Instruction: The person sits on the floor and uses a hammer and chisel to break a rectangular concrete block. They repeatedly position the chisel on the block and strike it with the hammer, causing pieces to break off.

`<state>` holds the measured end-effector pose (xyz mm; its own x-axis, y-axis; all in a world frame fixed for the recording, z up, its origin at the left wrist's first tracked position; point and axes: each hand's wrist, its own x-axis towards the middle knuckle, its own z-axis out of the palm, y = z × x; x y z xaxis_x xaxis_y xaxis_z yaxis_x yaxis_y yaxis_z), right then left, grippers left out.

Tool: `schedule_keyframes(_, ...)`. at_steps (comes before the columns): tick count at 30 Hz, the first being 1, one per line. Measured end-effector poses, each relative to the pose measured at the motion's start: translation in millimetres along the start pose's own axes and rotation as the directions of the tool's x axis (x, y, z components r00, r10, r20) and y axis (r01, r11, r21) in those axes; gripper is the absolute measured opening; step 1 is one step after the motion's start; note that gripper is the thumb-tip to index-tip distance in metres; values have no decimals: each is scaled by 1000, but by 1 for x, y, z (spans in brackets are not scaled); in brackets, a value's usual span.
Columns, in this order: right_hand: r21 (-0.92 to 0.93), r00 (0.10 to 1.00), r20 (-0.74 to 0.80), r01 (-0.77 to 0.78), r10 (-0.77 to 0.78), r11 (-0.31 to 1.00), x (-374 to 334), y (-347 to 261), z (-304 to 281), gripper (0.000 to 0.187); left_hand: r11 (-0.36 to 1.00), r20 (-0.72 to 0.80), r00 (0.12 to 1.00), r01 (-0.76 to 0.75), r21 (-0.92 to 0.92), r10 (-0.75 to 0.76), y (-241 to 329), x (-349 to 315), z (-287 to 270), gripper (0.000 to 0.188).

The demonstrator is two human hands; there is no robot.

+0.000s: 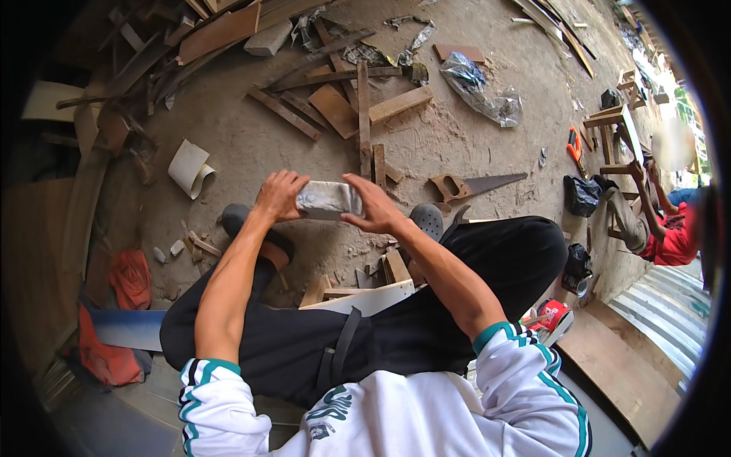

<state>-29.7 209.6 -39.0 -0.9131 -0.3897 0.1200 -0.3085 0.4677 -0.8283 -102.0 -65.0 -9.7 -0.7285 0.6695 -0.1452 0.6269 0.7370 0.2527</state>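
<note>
I am gripping a grey rectangular block (329, 201) between my left hand (281, 196) and right hand (375, 206); below them a dirt floor (209, 114) is spreading, wood offcuts (400, 105) are lying beyond, and a handsaw (483, 185) is resting rightward.

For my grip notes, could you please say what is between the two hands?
The head view shows a grey rectangular block between the left hand and right hand.

Daylight glare rightward, dark fisheye rim.
</note>
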Motion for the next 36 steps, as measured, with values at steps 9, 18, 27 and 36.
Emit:
schedule_keyframes(9, -59, 508, -119, -861, 853, 505, -41, 104, 24, 58, 956, 354, 923, 228, -186, -151, -93, 59, 17, 91)
schedule_keyframes(18, -121, 468, -338, -882, 817, 455, 5, 108, 73, 99, 895, 472, 842, 395, -207, -262, -130, 92, 49, 102)
schedule_keyframes(27, -11, 409, -243, -908, 880, 419, 32, 121, 79, 111, 887, 364, 828, 461, -10, -426, -105, 108, 73, 103)
schedule_keyframes(36, 140, 520, -218, -821, 826, 554, 4, 103, 15, 88, 892, 271, 861, 452, -20, -431, -33, 125, 100, 99)
